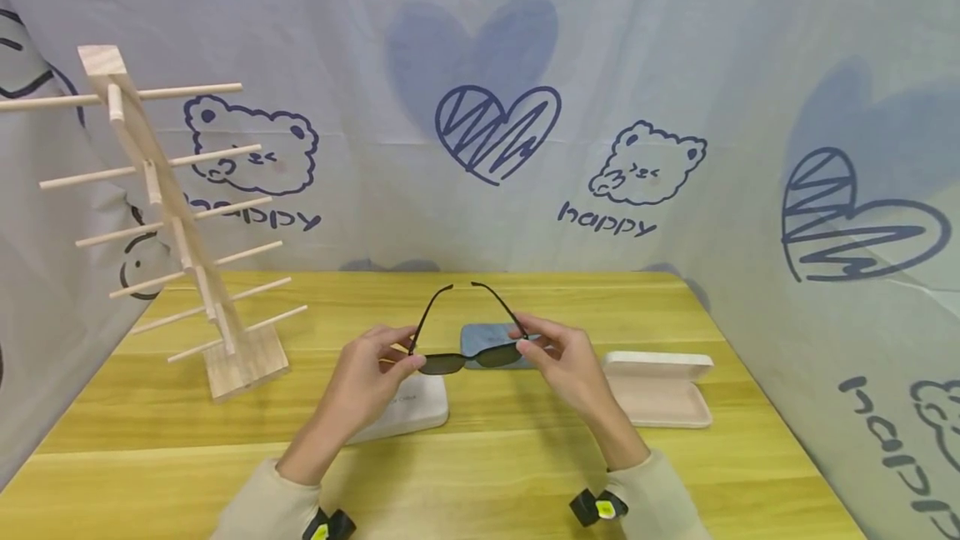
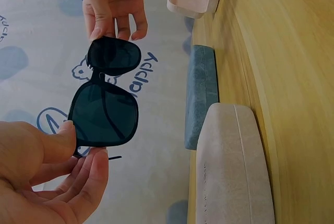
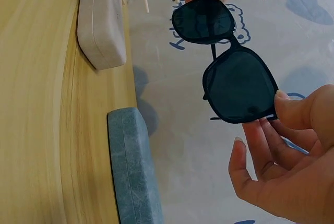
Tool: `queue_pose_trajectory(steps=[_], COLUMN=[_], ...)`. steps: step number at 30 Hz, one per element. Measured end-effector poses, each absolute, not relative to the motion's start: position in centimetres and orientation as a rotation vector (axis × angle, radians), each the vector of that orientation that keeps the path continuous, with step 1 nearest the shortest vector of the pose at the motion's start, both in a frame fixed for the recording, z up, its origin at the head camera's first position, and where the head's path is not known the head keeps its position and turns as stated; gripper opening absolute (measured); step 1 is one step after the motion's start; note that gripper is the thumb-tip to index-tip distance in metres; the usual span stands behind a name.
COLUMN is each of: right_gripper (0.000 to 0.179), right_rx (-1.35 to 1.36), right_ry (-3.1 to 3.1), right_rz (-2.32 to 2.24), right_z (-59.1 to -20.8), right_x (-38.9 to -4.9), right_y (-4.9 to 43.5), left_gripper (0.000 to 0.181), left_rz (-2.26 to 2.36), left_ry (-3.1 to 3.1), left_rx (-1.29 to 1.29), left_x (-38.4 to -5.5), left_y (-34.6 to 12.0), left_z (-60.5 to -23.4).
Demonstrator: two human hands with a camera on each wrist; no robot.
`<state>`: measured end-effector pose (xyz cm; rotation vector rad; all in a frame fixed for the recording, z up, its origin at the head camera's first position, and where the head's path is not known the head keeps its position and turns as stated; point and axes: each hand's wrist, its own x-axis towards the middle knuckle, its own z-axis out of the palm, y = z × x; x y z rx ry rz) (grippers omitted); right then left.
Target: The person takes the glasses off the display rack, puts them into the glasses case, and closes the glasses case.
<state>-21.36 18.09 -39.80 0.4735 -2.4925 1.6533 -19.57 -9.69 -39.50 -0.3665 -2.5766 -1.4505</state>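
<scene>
A pair of black sunglasses point(image 1: 444, 364) with dark lenses is held up above the table, its temples unfolded and pointing away from the person. My left hand point(image 1: 369, 375) pinches the left hinge corner between thumb and fingers. At the opposite corner, my right hand point(image 1: 564, 361) pinches the frame the same way. The lenses show large in the left wrist view, where the sunglasses point(image 2: 106, 114) slant between both hands. Behind them on the table lies a blue-grey glasses case point(image 1: 480, 338), partly covered by the lenses and right hand. Below the left hand is a closed white glasses case point(image 1: 420, 408).
An open white case point(image 1: 667, 402) with a pale pink inside lies to the right. On the left stands a wooden rack point(image 1: 180, 223) with several pegs on a square base. The wooden table point(image 1: 510, 473) ends at a printed curtain point(image 1: 360, 48) behind and on both sides.
</scene>
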Motion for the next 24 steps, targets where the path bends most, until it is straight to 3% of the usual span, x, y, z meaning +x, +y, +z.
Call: queue_pose_trajectory(steps=[9, 24], right_gripper=[0.028, 0.025], right_rx=[0.559, 0.533], right_ry=[-2.496, -2.572], right_rz=[1.602, 1.55], right_z=[-40.11, -40.08], right_x=[-21.37, -21.27], right_y=[17.98, 18.12], left_gripper=[0.042, 0.04], left_rz=[-1.414, -1.357], left_ry=[-2.586, -2.593], left_rx=[-0.367, -0.382], left_x=[-19.82, -20.0], left_y=[-9.75, -9.49], left_z=[-39.42, -39.38])
